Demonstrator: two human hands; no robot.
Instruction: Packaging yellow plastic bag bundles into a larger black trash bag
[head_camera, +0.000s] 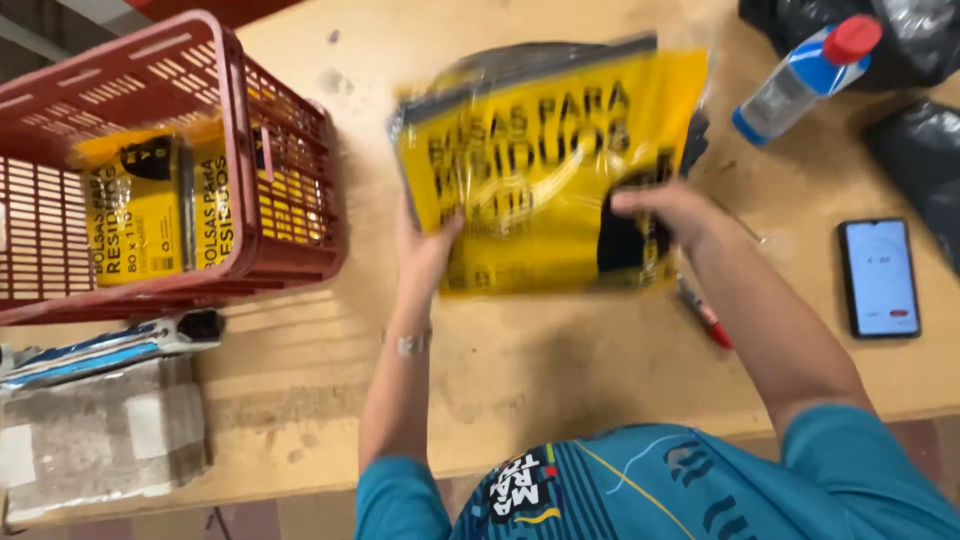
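Observation:
I hold a flat yellow plastic packet of black bags (545, 150) above a wooden table (540, 370), and it is blurred by motion. My left hand (425, 250) grips its lower left edge. My right hand (672, 212) lies on its lower right part, fingers on the front. Another yellow packet of the same kind (150, 210) lies inside a red plastic crate (280, 130) at the left.
A phone with a lit screen (880, 277) lies at the right, a red marker (708, 318) beside my right forearm. A clear bottle with a red cap (805, 78) and black bags (915, 35) sit at the top right. A grey wrapped bundle (100, 435) lies bottom left.

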